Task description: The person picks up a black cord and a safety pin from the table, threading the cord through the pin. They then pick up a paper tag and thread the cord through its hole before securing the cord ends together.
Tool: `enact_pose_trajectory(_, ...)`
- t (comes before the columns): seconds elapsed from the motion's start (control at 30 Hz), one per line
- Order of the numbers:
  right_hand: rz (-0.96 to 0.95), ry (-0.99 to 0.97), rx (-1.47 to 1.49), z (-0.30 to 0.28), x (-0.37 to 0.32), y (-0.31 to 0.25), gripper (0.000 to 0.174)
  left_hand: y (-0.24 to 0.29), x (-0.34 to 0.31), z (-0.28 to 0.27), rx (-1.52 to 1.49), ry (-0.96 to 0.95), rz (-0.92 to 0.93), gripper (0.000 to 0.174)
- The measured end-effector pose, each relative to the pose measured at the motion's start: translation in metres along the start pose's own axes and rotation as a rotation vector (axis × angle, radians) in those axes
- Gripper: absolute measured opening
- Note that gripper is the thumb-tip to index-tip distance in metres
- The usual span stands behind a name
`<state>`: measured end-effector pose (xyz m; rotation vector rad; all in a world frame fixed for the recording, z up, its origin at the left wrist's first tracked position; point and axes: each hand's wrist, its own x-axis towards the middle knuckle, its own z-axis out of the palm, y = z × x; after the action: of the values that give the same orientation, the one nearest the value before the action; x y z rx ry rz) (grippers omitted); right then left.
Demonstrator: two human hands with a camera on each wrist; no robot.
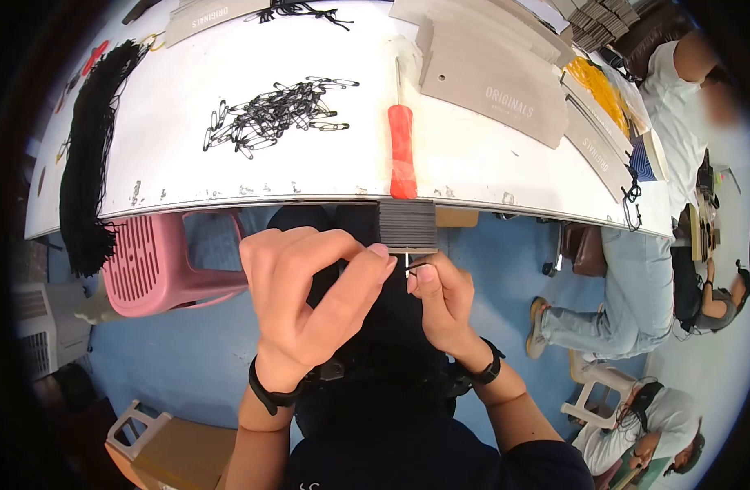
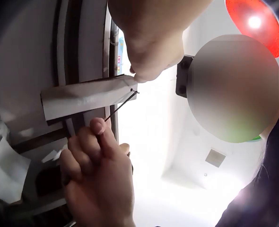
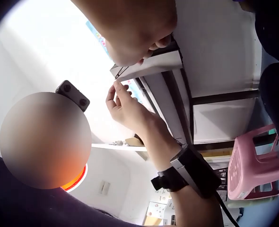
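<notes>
In the head view, a stack of grey cards stands edge-on at the table's front edge. My left hand has its thumb and forefinger tips together at the stack's near left corner; I cannot tell what they grip. My right hand pinches a thin black strand below the stack between thumb and forefinger. In the left wrist view, this strand runs from the right fingertips to the end of a pale card, where the left fingertips touch. The right wrist view shows it as a narrow loop at the card's corner.
On the white table lie a heap of black safety pins and a red-handled tool. Grey printed cards lie back right, a black cord bundle left. A pink stool stands below; other people sit at the right.
</notes>
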<state>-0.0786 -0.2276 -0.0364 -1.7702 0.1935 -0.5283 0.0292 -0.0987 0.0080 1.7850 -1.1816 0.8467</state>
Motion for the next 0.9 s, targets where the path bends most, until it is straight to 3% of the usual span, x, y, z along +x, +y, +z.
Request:
enact_pose_trajectory(0.13,0.031,-0.014,0.016,0.001,0.000,0.003,0.022,0.003,0.000,-0.004,0.105,-0.092,0.036,0.029)
enact_pose_trajectory(0.27,0.002,-0.016,-0.003,0.002,0.002,0.004,0.021,0.003,0.003,-0.004,0.013,-0.090,-0.008,0.030)
enact_pose_trajectory(0.53,-0.009,-0.029,0.020,0.004,0.003,0.006,0.021,0.014,0.008,-0.001,-0.287,-0.070,-0.414,0.024)
enact_pose_trajectory(0.73,-0.058,-0.015,0.011,0.006,0.002,0.012,0.021,0.021,0.007,-0.016,-0.161,-0.147,-0.220,0.022)
enact_pose_trajectory(0.8,-0.181,-0.049,-0.127,0.004,-0.002,0.013,0.021,0.019,0.002,-0.018,-0.181,-0.147,-0.197,0.024)
enact_pose_trajectory(0.87,-0.171,-0.031,-0.112,0.005,-0.004,0.017,0.019,0.023,-0.001,-0.020,-0.246,-0.211,-0.199,0.021)
enact_pose_trajectory(0.9,-0.313,-0.046,-0.176,0.005,-0.007,0.020,0.018,0.019,-0.008,-0.020,-0.202,-0.228,-0.095,0.022)
